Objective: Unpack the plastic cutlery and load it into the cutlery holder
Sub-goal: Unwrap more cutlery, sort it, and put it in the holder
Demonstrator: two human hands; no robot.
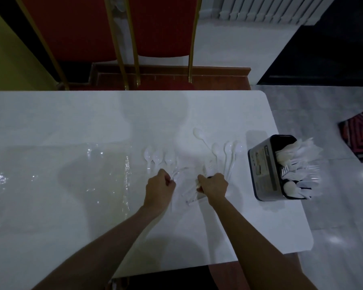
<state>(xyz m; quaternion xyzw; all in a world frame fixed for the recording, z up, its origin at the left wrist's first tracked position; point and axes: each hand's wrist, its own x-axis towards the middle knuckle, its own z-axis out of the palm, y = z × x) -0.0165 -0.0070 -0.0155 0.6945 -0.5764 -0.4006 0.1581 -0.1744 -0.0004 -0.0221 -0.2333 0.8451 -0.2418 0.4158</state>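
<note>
White plastic spoons lie loose on the white table [71, 122]: one group [158, 156] just beyond my left hand, another group [226, 149] beyond my right hand, and a single spoon [198, 132] farther back. My left hand [159, 187] is closed on the handles of clear plastic cutlery. My right hand [214, 185] is closed around a bundle of white cutlery whose handles [192, 198] stick out toward me. The dark cutlery holder [262, 168] stands at the table's right edge, crammed with white forks and spoons.
Crinkled clear plastic wrapping [105, 174] is spread over the table to the left of my hands. Two red chairs with gold frames [155, 38] stand behind the far table edge. A patterned mat [360, 137] lies on the floor at the right.
</note>
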